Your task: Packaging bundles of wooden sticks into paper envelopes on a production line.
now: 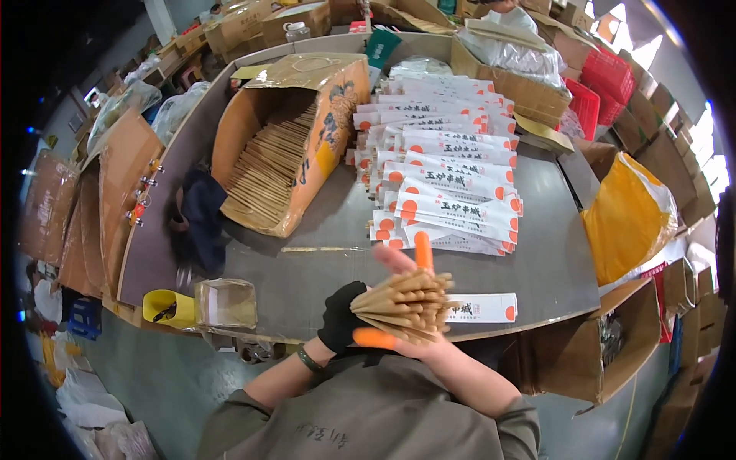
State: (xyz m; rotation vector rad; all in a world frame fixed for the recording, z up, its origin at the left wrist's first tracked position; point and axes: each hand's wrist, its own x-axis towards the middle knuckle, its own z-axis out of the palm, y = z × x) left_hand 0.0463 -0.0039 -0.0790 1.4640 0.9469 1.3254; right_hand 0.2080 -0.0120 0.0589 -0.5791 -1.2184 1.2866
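your left hand and right hand clamp a chopstick bundle at the table's near edge, beside a white orange-dotted sleeve.

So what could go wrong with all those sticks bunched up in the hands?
The fanned bundle of wooden sticks is pinched only between the left hand and right hand, so some might slip and scatter. The white paper sleeve lies near the table edge and could get knocked off. The tall stack of filled sleeves might slide.
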